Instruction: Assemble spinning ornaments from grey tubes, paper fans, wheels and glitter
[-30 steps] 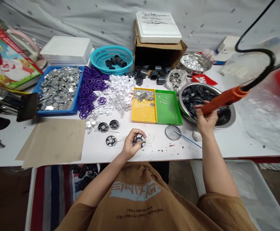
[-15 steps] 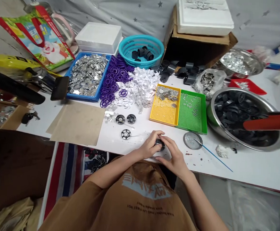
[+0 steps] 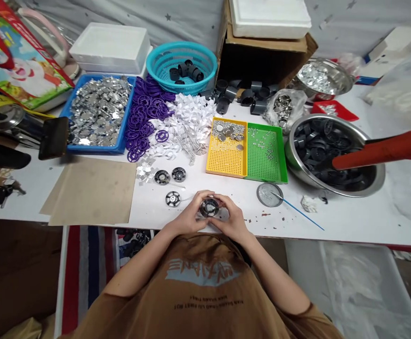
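Observation:
A round black part with a silvery centre (image 3: 209, 207) lies between my hands at the table's front edge. My left hand (image 3: 191, 214) grips its left side, thumb and fingers curved round the rim. From the right, my right hand (image 3: 232, 217) holds the same part with fingers at the top and thumb at the bottom. Left of my hands are a similar black-and-silver wheel-like part (image 3: 173, 199) and two darker ones (image 3: 162, 177). To the right, a thin blue stick (image 3: 299, 213) leans on a shallow round dish (image 3: 269, 194) of clear stuff.
Behind my hands stand a yellow tray (image 3: 226, 162) and a green tray (image 3: 267, 167) with small metal pieces. A steel bowl (image 3: 378, 176) of black parts sits right. Farther back are a blue tray (image 3: 120, 149) of silvery pieces, purple rings (image 3: 145, 108) and a turquoise basket (image 3: 157, 75).
The view has shifted to the right. My left fingers have moved off the top of the black part to its side, and both hands now hold it round the rim with its centre showing.

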Demonstrator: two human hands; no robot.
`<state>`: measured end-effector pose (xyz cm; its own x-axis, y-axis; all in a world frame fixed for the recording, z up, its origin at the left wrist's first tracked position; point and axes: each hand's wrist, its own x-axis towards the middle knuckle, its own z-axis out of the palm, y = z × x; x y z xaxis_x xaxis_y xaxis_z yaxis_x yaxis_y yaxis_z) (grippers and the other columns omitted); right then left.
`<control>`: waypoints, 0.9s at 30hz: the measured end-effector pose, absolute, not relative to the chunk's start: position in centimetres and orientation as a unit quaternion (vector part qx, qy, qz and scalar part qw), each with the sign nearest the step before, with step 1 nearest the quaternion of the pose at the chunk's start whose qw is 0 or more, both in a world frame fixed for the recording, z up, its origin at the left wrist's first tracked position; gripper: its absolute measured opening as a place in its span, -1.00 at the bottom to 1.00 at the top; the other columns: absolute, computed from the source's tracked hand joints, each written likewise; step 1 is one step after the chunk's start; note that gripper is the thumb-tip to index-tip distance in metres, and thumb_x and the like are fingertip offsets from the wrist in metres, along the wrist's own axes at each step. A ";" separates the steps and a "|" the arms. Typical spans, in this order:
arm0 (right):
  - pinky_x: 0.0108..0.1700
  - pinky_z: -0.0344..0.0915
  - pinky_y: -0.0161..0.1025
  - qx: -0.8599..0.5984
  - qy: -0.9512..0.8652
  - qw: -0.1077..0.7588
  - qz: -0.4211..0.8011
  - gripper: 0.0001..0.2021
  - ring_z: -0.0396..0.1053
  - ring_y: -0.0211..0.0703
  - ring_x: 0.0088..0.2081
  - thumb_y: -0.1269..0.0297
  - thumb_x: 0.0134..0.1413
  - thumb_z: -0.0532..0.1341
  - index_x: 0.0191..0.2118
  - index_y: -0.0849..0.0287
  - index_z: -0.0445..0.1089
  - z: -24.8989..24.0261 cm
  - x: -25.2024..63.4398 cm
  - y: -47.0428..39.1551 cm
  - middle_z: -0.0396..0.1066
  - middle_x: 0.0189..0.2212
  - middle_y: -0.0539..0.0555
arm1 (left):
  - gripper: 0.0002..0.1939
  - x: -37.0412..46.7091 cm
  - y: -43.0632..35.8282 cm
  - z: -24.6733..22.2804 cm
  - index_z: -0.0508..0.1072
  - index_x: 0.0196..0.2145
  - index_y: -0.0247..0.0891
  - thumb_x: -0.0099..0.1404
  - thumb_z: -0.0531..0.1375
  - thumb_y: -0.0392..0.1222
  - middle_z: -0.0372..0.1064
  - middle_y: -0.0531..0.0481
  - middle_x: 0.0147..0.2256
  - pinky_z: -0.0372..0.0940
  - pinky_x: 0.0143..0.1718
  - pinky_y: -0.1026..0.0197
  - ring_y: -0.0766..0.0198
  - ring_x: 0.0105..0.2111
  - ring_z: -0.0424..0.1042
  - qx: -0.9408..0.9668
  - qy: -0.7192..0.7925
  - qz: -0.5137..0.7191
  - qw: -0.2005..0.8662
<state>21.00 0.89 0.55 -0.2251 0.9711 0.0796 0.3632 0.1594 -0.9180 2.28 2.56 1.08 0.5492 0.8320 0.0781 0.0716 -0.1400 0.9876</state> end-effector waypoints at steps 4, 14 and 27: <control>-0.21 0.41 -0.15 -0.492 -0.490 0.386 0.607 -0.42 0.44 -0.15 -0.25 0.17 -0.16 0.40 0.02 0.09 0.23 0.7 20.8 1.0 0.43 -0.21 0.05 | -0.34 1.8 2.8 2.1 0.19 0.17 -0.12 0.12 0.21 -0.39 0.15 -0.19 0.12 0.37 -0.01 0.08 0.05 0.12 0.24 0.685 0.337 0.306 0.568; -0.45 0.40 -0.26 -0.460 -0.361 0.343 0.735 -0.54 0.46 -0.24 -0.52 0.03 0.05 0.27 -0.02 0.14 0.18 0.9 20.8 0.8 0.47 -0.45 -0.04 | -0.57 2.1 3.5 0.1 0.39 -0.01 -0.26 0.15 0.27 -0.14 0.40 0.01 -0.37 0.28 -0.57 0.34 0.41 -0.59 0.29 0.610 0.494 0.304 0.539; -0.30 0.41 -0.16 -0.575 -0.593 0.308 0.471 -0.68 0.47 -0.14 -0.41 0.27 0.11 0.19 0.01 0.10 0.29 -1.4 21.6 0.6 0.50 -0.40 0.03 | -0.39 2.8 4.0 0.0 0.27 0.14 -0.09 0.14 0.29 -0.30 0.23 -0.11 0.07 0.36 0.01 0.03 0.11 -0.04 0.38 0.770 0.464 0.236 0.370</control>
<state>21.63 0.65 -1.38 -0.1488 0.9729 -0.1768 0.3923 -0.1060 -0.9137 2.82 4.03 0.02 0.4586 0.8884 0.0196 0.5390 -0.2956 0.7887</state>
